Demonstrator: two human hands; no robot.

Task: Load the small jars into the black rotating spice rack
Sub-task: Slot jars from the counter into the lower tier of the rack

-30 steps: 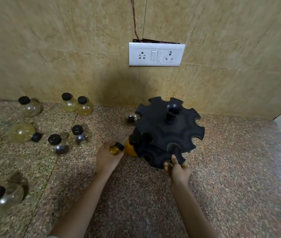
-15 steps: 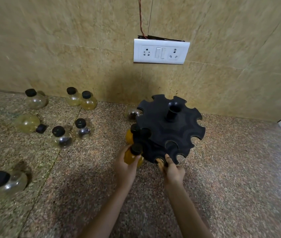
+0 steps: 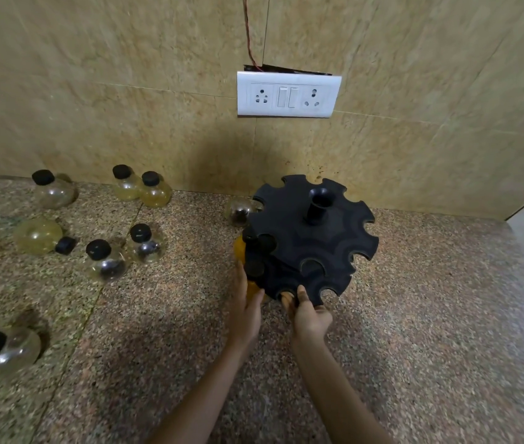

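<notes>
The black rotating spice rack [image 3: 313, 248] stands on the granite counter near the wall, its top disc notched all round. My left hand [image 3: 244, 307] cups an amber jar [image 3: 253, 288] with a black cap, set into the rack's lower left side. Another amber jar [image 3: 238, 249] sits in the slot just behind it. My right hand [image 3: 308, 315] pinches the front rim of the rack's top disc. Several loose round jars with black caps lie and stand to the left, among them a clear jar [image 3: 107, 261] and a tipped yellow jar [image 3: 39, 237].
A clear jar [image 3: 239, 211] stands behind the rack by the wall. A white socket plate [image 3: 287, 94] with a red wire hangs on the tiled wall. One jar [image 3: 1, 349] lies at the far left front. The counter [image 3: 446, 315] ends at the right.
My left hand has carried the amber jar from the counter up to the rack's left side and pushed it into a slot. My right hand has stayed on the rack's front rim.
</notes>
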